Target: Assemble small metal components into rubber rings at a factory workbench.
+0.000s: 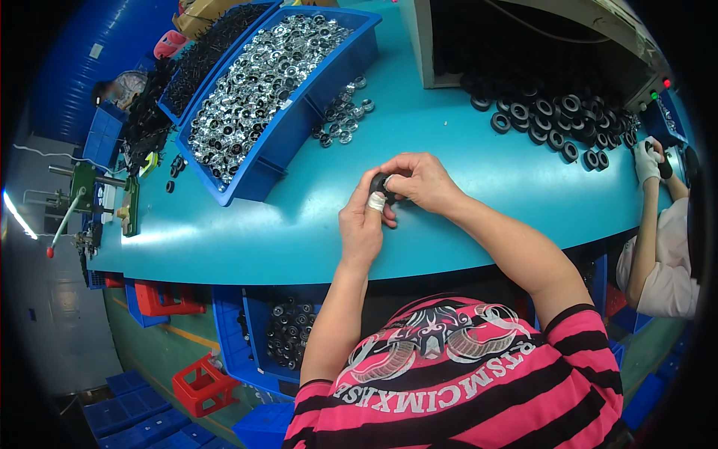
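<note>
My left hand and my right hand meet above the middle of the table. Between their fingers is a black ring, like a small toy tyre, partly hidden by the fingertips. The left fingers curl round it from the left, and white tape wraps the left thumb. Right thumb and fingertips press at the ring's opening from the other side. Whether a clear hub sits inside it, I cannot make out. Loose shiny clear wheel hubs lie beyond my hands, beside a long blue bin heaped with more of them.
Many black rings spill from a large metal housing at the far right. A co-worker's gloved hand is at the right edge. A green hand press stands left. Below the table are a blue crate and red stool.
</note>
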